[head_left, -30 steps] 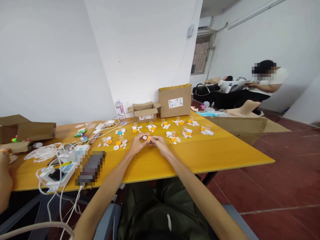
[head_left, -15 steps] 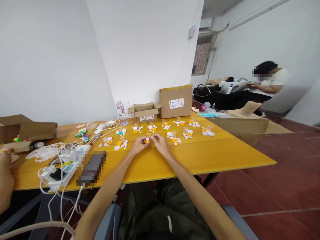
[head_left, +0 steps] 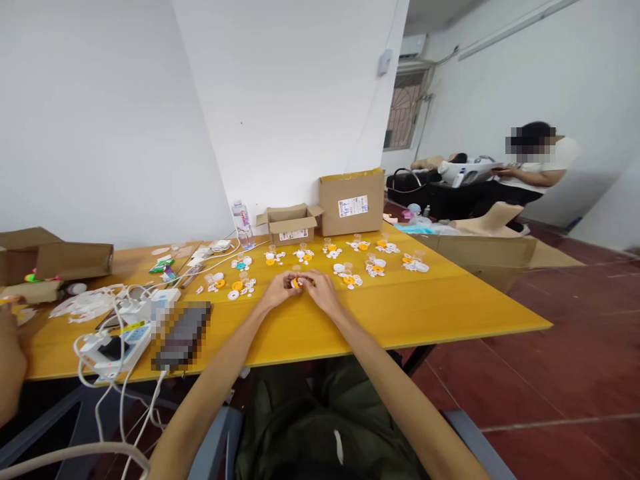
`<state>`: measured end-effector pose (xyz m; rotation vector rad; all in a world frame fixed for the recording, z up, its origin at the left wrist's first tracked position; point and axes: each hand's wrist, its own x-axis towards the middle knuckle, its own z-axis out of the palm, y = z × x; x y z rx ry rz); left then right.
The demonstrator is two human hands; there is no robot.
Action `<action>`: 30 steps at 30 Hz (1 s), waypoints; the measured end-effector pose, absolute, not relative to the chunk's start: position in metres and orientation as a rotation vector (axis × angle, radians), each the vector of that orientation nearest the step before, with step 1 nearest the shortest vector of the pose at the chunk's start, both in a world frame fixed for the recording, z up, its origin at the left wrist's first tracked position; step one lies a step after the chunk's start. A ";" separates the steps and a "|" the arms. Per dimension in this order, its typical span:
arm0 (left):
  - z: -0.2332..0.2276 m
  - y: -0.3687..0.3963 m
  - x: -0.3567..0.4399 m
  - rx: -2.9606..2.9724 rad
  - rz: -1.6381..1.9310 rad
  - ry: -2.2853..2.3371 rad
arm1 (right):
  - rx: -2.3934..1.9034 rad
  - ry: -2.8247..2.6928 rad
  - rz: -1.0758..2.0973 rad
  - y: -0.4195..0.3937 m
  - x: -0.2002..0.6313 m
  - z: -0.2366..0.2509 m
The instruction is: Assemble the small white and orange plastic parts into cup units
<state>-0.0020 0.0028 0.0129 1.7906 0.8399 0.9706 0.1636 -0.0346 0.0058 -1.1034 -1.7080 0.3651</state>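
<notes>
An orange piece [head_left: 295,283] between the fingers [head_left: 286,283]; white and orange parts [head_left: 345,273] beyond them on the yellow surface [head_left: 410,307]; brown boxes [head_left: 351,201].

Both hands meet at the middle of the yellow wooden table [head_left: 400,313], the left hand [head_left: 276,291] touching the right hand [head_left: 320,291], a small orange plastic ring [head_left: 295,283] between them. Behind them, rows of small white and orange plastic parts [head_left: 350,257] run toward the far edge, where a large closed cardboard box [head_left: 351,201] stands right of a small open cardboard box [head_left: 290,225]. A tangle of white cables [head_left: 107,313] lies near the left edge.

Makeshift workroom, parts-strewn table [head_left: 400,313], cardboard boxes [head_left: 351,201]
</notes>
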 end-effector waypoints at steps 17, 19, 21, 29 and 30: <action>0.018 0.002 -0.004 1.768 0.966 0.851 | -1.153 -1.666 0.482 -0.036 0.165 0.011; 0.018 0.001 -0.004 1.768 0.963 0.865 | -1.200 -1.670 0.448 -0.036 0.166 0.010; 0.019 0.001 -0.004 1.774 0.962 0.876 | -1.237 -1.677 0.425 -0.035 0.167 0.009; 0.017 0.002 -0.004 1.795 0.945 0.905 | -1.316 -1.686 0.413 -0.034 0.168 0.007; 0.017 0.003 -0.004 1.789 0.948 0.902 | -1.309 -1.678 0.432 -0.034 0.168 0.008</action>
